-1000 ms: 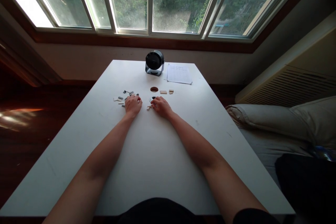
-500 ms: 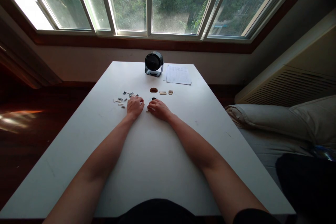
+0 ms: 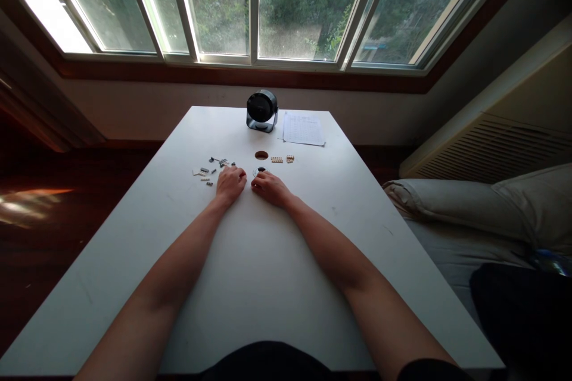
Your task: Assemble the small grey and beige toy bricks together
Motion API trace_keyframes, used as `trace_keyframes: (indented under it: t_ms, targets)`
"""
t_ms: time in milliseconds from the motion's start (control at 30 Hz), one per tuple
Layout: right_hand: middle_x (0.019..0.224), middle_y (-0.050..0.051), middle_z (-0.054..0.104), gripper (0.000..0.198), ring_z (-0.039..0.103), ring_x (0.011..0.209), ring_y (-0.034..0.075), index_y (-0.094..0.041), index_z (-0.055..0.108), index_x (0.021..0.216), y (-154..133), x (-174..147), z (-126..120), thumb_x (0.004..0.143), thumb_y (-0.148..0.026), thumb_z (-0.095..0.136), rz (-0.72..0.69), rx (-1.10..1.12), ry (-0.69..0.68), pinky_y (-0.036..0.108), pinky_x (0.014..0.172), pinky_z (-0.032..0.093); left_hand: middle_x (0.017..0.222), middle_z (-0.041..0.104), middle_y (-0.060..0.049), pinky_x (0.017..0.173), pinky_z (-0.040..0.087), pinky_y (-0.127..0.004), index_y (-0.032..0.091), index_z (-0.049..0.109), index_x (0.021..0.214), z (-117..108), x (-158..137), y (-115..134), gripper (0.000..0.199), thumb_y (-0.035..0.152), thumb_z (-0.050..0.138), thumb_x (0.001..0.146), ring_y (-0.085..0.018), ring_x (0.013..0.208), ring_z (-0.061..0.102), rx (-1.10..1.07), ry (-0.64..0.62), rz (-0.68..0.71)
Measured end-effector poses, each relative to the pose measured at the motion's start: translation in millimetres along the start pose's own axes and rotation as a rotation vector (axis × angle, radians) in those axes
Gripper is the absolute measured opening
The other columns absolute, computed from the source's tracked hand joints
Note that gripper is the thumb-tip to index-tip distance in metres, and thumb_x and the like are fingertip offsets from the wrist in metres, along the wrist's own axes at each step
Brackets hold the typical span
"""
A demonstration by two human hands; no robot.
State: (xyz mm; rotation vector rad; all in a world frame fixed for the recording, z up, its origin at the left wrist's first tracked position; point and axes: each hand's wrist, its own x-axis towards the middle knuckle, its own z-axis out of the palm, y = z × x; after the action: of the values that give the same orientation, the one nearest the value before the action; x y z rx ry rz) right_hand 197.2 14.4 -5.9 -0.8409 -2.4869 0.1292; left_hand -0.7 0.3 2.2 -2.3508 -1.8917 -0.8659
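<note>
My left hand (image 3: 231,183) rests on the white table with its fingers curled together. Whatever it may hold is hidden. Just to its left and beyond it lie several small grey, black and white pieces (image 3: 204,170), too small to name surely. A short gap away, my right hand (image 3: 270,188) is also closed, fingertips pinched and pointing left; I cannot make out what is in them. Directly beyond its fingers sits a small round item with a dark centre and pale rim (image 3: 261,171), partly covered by the hand.
Past the hands are a round hole (image 3: 261,155) in the tabletop (image 3: 263,274) and two groups of small tan pieces, one wider (image 3: 277,159), one smaller (image 3: 290,159). A black desk fan (image 3: 261,111) and printed paper sheets (image 3: 304,128) lie near the far edge.
A small white piece that showed at my right fingertips is now out of sight. The right fingers have drawn in slightly, and more of the round item shows. My left hand has hardly moved.
</note>
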Motion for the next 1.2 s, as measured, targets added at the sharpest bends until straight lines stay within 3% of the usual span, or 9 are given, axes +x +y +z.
trace_keyframes:
  t_ms: [200,433,767,1200]
  targets:
    - [0.095,0.005,0.061,0.005,0.052,0.092,0.018,-0.021,0.065,0.092,5.4,-1.0,2.5,0.091,-0.024,0.062,0.068,0.109,0.057,0.030,0.081,0.042,0.096,0.066,-0.011,0.089,0.040,-0.042,0.021,0.069,0.088,-0.4,-1.1,1.7,0.019,0.029,0.052,0.091,-0.028,0.097,0.054,-0.003,-0.016,0.029]
    - [0.082,0.000,0.061,0.009,0.053,0.075,0.014,-0.022,0.061,0.097,5.1,-0.6,-1.7,0.089,-0.025,0.062,0.247,0.315,0.221,0.026,0.073,0.041,0.093,0.067,-0.008,0.089,0.042,-0.039,0.022,0.068,0.087,0.8,0.6,3.1,0.019,0.030,0.051,0.091,-0.025,0.094,0.056,-0.078,-0.012,0.046]
    - [0.082,0.000,0.060,0.006,0.052,0.076,0.014,-0.021,0.059,0.088,-3.7,2.4,-7.2,0.090,-0.026,0.058,0.210,0.354,0.242,0.026,0.072,0.042,0.090,0.071,-0.004,0.075,0.047,-0.030,0.021,0.068,0.093,-1.9,1.3,16.7,0.022,0.035,0.051,0.090,-0.019,0.084,0.061,-0.414,-0.068,-0.053]
    - [0.087,0.002,0.059,0.005,0.051,0.082,0.015,-0.020,0.056,0.087,-0.7,2.4,-5.5,0.089,-0.022,0.060,0.216,0.319,0.225,0.027,0.074,0.043,0.093,0.074,-0.003,0.077,0.048,-0.028,0.021,0.072,0.094,-2.7,1.6,15.0,0.028,0.037,0.050,0.090,-0.018,0.084,0.064,-0.474,-0.174,-0.020]
